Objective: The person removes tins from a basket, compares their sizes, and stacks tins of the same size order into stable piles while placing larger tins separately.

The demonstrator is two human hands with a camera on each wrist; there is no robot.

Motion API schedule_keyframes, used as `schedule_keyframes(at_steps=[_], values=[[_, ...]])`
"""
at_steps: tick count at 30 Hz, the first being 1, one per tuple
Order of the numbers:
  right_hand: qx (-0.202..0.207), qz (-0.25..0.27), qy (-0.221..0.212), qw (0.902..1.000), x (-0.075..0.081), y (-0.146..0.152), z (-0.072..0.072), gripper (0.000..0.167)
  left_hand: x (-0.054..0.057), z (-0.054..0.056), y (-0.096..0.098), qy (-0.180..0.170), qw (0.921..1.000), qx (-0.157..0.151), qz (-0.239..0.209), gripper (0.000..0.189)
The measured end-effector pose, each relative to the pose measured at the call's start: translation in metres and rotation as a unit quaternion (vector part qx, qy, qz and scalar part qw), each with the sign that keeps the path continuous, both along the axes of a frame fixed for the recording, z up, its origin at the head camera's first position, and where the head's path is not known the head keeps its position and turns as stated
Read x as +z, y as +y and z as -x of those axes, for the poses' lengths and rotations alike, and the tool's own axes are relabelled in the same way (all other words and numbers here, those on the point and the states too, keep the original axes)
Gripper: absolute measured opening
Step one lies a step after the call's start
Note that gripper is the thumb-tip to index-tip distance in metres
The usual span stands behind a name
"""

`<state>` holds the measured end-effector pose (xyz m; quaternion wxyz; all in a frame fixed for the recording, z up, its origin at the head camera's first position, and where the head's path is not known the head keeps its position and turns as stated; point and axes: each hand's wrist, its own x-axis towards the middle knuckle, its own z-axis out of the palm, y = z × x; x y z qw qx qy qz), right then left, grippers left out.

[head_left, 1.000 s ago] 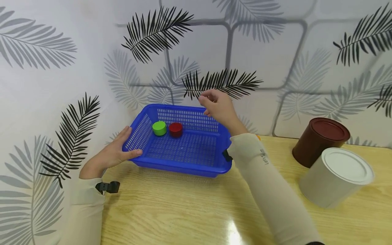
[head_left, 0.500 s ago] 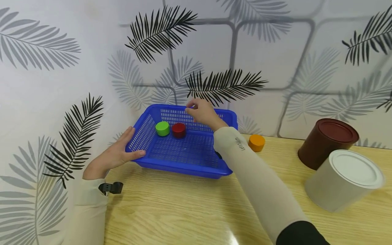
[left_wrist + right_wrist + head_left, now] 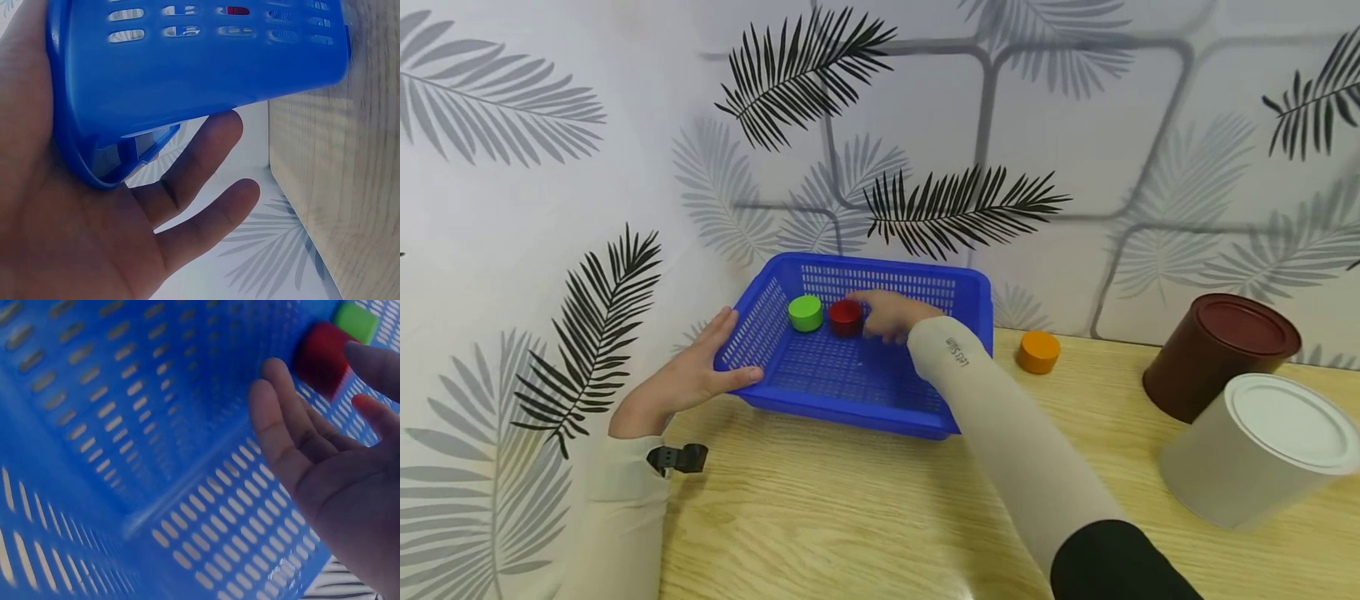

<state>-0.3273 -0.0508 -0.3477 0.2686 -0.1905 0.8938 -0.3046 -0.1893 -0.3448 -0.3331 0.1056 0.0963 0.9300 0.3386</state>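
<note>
A blue slotted plastic basket (image 3: 842, 413) sits on the table, holding a short green cylinder (image 3: 806, 314) and a short dark red cylinder (image 3: 846, 318) by its back wall. My left hand (image 3: 688, 377) rests against the basket's left front corner, thumb over the front rim and fingers along the left side. In the left wrist view, two of its fingers (image 3: 197, 162) extend loosely beneath the blue wall. Inside the basket, my right hand (image 3: 891, 315) reaches to the red cylinder from the right. The right wrist view shows its fingers (image 3: 275, 425) spread and slightly bent beside the red cylinder.
An orange cylinder (image 3: 1039, 352) lies on the wooden table (image 3: 820, 508), right of the basket. Farther right stand a dark brown can (image 3: 1195, 367) and a white can (image 3: 1232, 467) with lids. A leaf-patterned wall (image 3: 1075, 142) rises behind the basket.
My right hand has moved left and down into the basket, next to the red cylinder. The orange cylinder has come out from behind the right sleeve. My left hand stays at the corner.
</note>
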Motion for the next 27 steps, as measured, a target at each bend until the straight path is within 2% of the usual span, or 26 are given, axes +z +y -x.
schedule_keyframes(at_steps=[3,5,8,11,16,22,27], values=[[-0.001,-0.024,-0.012,0.9996,-0.003,-0.002,-0.002,0.077,-0.001,0.000,0.001,-0.001,1.0000,0.001,-0.001,0.112],[0.000,-0.023,0.001,0.9997,-0.004,-0.003,-0.001,0.072,-0.001,0.000,0.002,-0.002,1.0000,0.001,-0.002,0.112],[0.009,0.008,0.023,0.9997,-0.006,-0.003,0.002,0.066,0.000,0.000,0.002,-0.002,1.0000,0.002,0.002,0.112],[0.019,0.031,0.030,0.9989,-0.007,-0.003,0.003,0.068,0.001,-0.001,0.003,-0.002,1.0000,0.003,0.005,0.112],[0.010,0.034,0.013,0.9993,-0.009,-0.004,-0.001,0.086,0.001,-0.002,0.001,-0.004,1.0000,0.008,0.003,0.112],[0.023,0.053,-0.016,0.9982,-0.011,-0.005,-0.001,0.083,0.002,-0.002,0.002,-0.003,0.9999,0.009,0.005,0.112],[0.056,0.028,-0.031,0.9976,-0.014,-0.004,-0.001,0.080,0.002,-0.002,0.004,0.004,1.0000,0.004,0.005,0.112]])
